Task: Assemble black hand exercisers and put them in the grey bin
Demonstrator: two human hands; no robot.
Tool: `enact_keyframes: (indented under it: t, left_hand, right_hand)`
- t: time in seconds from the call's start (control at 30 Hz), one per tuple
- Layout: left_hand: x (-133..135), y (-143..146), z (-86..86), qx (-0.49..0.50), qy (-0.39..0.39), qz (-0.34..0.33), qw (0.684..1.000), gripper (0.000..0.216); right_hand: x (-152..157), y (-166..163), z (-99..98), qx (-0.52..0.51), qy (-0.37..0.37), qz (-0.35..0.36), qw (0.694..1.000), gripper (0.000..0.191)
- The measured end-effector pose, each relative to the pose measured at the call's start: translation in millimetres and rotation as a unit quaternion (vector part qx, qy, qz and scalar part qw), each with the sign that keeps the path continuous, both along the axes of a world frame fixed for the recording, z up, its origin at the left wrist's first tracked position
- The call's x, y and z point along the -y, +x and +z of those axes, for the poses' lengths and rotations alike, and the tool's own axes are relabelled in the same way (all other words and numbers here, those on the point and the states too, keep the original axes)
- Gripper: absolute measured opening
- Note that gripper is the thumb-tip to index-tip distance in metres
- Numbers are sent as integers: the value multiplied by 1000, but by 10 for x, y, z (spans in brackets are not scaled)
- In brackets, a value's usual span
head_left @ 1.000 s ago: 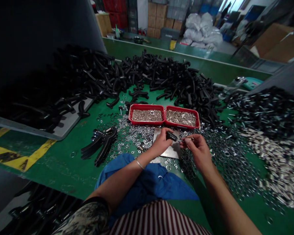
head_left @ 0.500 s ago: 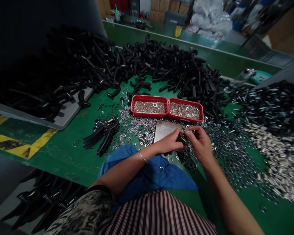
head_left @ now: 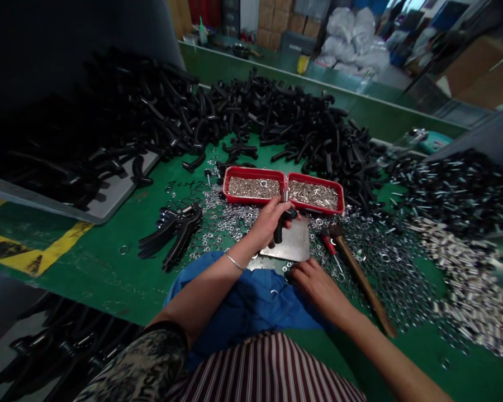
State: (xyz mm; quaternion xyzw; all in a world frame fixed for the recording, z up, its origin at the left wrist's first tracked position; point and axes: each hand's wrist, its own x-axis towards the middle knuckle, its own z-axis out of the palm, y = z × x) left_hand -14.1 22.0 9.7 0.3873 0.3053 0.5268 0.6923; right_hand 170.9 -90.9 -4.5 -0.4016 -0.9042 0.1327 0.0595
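Observation:
My left hand [head_left: 270, 224] is wrapped round a black curved handle [head_left: 279, 230] and holds it tilted over a flat metal plate [head_left: 295, 245]. A silver coiled or threaded piece [head_left: 286, 194] sticks up from the handle's top. My right hand [head_left: 319, 287] is lowered at the plate's near right corner, beside a blue cloth [head_left: 230, 290]. Its fingertips are bunched together among small rings and something dark; what they pinch, if anything, is hidden. Right of the plate lie a red-handled screwdriver [head_left: 329, 243] and a wooden-handled hammer [head_left: 362, 273].
Two red trays [head_left: 254, 199] of small metal pins stand behind the plate. Loose metal rings [head_left: 396, 279] are scattered on the green table. Black handles [head_left: 260, 106] are heaped at the back. Silver cylinders [head_left: 478, 285] are piled at right, and several assembled handles [head_left: 182, 231] lie left.
My left hand has turned the handle upright and moved left and up, showing the silver piece. My right hand has come away and dropped nearer me, uncovering the hammer and screwdriver.

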Motion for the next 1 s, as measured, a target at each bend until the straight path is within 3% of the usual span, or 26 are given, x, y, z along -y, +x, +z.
enact_keyframes:
  t: [0.1, 0.17, 0.27, 0.33, 0.4, 0.47, 0.57, 0.67, 0.73, 0.83, 1.0]
  left_hand:
    - [8, 12, -33, -31, -2, -25, 999, 25]
    - [34, 38, -64, -43, 6, -10, 999, 27]
    - [83, 69, -82, -82, 24, 51, 995, 30]
    - [119, 86, -69, -124, 48, 90, 987, 31]
    - [152, 106, -49, -166, 96, 96, 977, 29]
    - [176, 127, -39, -199, 154, 81, 965, 27]
    - [188, 147, -57, -239, 203, 65, 947, 23]
    - [177, 149, -91, -287, 217, 80, 930, 21]
    - [163, 146, -107, -314, 232, 87, 916, 20]
    - [141, 145, -116, -339, 257, 70, 902, 19]
    - [129, 128, -71, -360, 270, 46, 892, 19]
  right_hand:
    - [69, -20, -104, 65, 39, 33, 997, 9]
    - [36, -3, -113, 52, 37, 44, 997, 8]
    - [-65, 48, -47, -79, -6, -9, 997, 10]
    - [-163, 66, 13, -215, -35, -112, 970, 8]
    - [-284, 43, 56, -361, -75, -237, 899, 11]
    - [-413, -22, 67, -492, -155, -312, 798, 23]
    - [-572, -145, 52, -610, -311, -313, 658, 28]
    - [-640, -213, 61, -633, -407, -301, 585, 27]
    - [-641, -208, 91, -629, -437, -297, 571, 26]
    - [-622, -161, 134, -606, -450, -300, 583, 27]
    - [-601, -117, 136, -569, -332, -286, 696, 33]
